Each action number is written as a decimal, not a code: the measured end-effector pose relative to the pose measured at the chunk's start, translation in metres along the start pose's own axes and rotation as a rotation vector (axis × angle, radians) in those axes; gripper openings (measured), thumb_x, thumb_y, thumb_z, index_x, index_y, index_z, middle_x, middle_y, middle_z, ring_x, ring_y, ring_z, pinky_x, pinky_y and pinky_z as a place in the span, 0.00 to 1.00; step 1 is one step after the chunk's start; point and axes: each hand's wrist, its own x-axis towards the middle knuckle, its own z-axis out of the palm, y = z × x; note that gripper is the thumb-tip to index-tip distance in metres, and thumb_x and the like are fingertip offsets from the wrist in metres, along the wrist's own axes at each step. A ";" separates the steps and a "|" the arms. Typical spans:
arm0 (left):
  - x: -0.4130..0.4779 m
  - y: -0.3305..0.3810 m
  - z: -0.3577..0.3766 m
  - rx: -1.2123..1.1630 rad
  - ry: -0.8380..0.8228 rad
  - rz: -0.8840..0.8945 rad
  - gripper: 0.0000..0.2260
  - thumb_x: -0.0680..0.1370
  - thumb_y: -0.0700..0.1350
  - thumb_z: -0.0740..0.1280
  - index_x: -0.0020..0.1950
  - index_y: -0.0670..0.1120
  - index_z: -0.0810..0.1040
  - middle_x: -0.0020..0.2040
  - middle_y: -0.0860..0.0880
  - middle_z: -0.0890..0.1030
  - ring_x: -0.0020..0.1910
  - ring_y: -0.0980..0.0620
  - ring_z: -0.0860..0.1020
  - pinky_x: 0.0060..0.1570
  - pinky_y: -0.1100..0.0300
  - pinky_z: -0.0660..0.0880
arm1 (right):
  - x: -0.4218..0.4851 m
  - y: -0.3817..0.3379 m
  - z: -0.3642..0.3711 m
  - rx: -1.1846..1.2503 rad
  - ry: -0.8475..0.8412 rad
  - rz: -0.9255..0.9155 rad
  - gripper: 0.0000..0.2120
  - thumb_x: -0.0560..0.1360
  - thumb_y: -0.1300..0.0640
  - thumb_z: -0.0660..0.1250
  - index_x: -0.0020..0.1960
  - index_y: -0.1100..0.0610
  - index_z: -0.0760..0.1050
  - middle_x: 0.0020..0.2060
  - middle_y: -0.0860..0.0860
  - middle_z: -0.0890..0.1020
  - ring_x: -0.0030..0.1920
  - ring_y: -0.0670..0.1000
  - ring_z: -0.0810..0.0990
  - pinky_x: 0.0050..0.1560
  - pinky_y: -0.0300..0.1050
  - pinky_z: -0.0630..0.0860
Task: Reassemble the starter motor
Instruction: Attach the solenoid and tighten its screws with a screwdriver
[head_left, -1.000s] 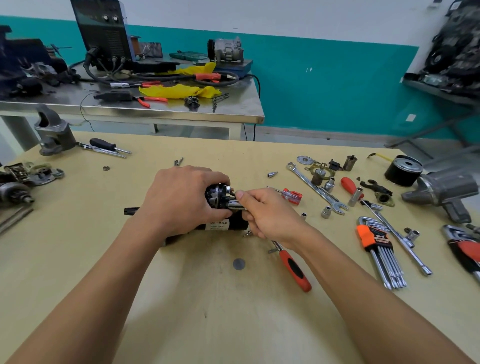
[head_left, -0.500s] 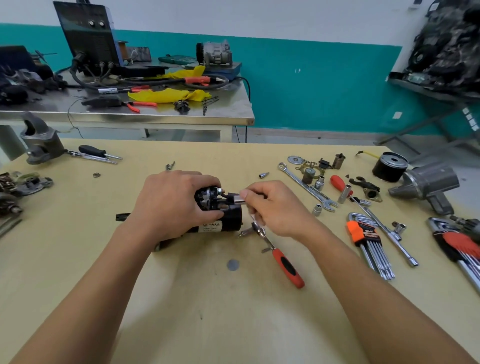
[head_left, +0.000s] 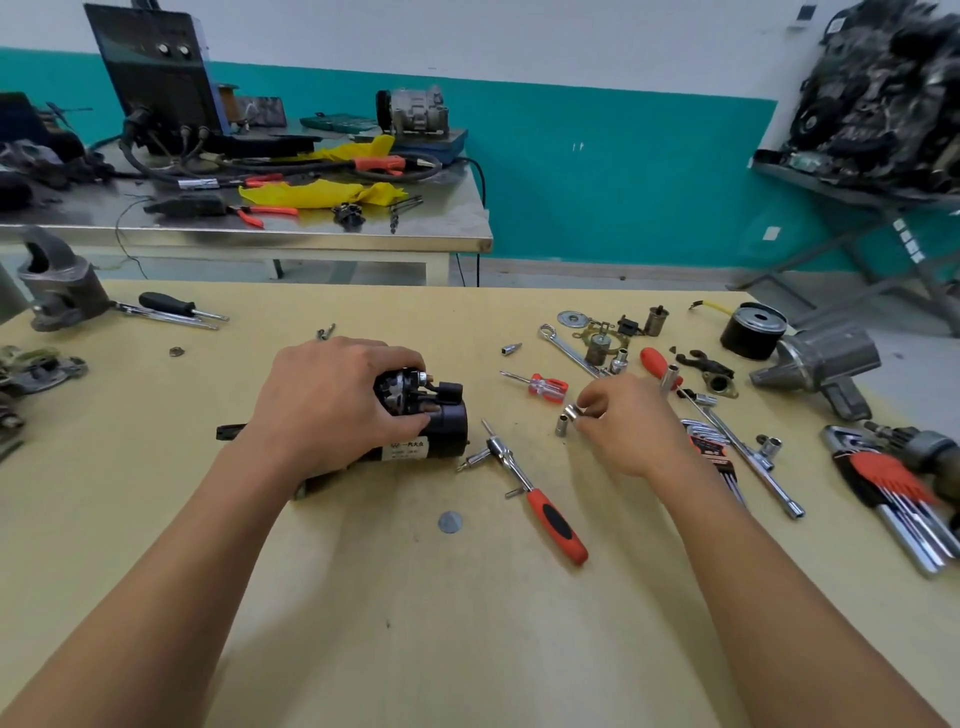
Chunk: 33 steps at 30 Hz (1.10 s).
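While the left hand (head_left: 332, 400) lay over the one starter motor (head_left: 441, 428) near the middle of the worktop (head_left: 363, 597), its grip curled round the terminal end, the right hand (head_left: 628, 426) sat well apart from it. Its grip pinched one small silver socket (head_left: 573, 414) between thumb and fingertips. A second socket (head_left: 561, 426) stood upright just beside the first. Between motor and right hand lay one red-handled ratchet (head_left: 545, 512). I counted two red screwdrivers, a small screwdriver (head_left: 543, 387) and a larger screwdriver (head_left: 655, 362). There were two hex key sets, the near set (head_left: 711, 447) by the wrist and the far set (head_left: 893, 488). One black can (head_left: 753, 332) stood far right; I couldn't see what it held.
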 end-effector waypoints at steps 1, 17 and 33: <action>-0.001 0.000 0.000 -0.002 0.002 0.000 0.23 0.66 0.71 0.60 0.57 0.65 0.78 0.48 0.63 0.83 0.45 0.53 0.79 0.31 0.62 0.59 | -0.001 0.000 0.002 -0.011 -0.006 0.009 0.09 0.75 0.55 0.72 0.55 0.53 0.83 0.52 0.53 0.84 0.52 0.55 0.82 0.54 0.55 0.80; -0.007 0.018 -0.021 -0.437 0.491 -0.090 0.12 0.74 0.47 0.69 0.57 0.49 0.81 0.44 0.54 0.82 0.46 0.52 0.79 0.51 0.51 0.77 | -0.051 -0.058 0.037 -0.100 -0.142 -0.083 0.06 0.79 0.60 0.61 0.43 0.55 0.67 0.47 0.54 0.74 0.47 0.57 0.75 0.40 0.48 0.67; 0.033 0.110 0.019 -0.580 -0.067 0.012 0.10 0.82 0.51 0.66 0.56 0.49 0.83 0.42 0.55 0.83 0.38 0.58 0.76 0.42 0.58 0.74 | -0.057 -0.033 0.004 1.089 0.177 -0.102 0.20 0.80 0.61 0.67 0.50 0.34 0.83 0.32 0.48 0.80 0.28 0.49 0.69 0.28 0.46 0.67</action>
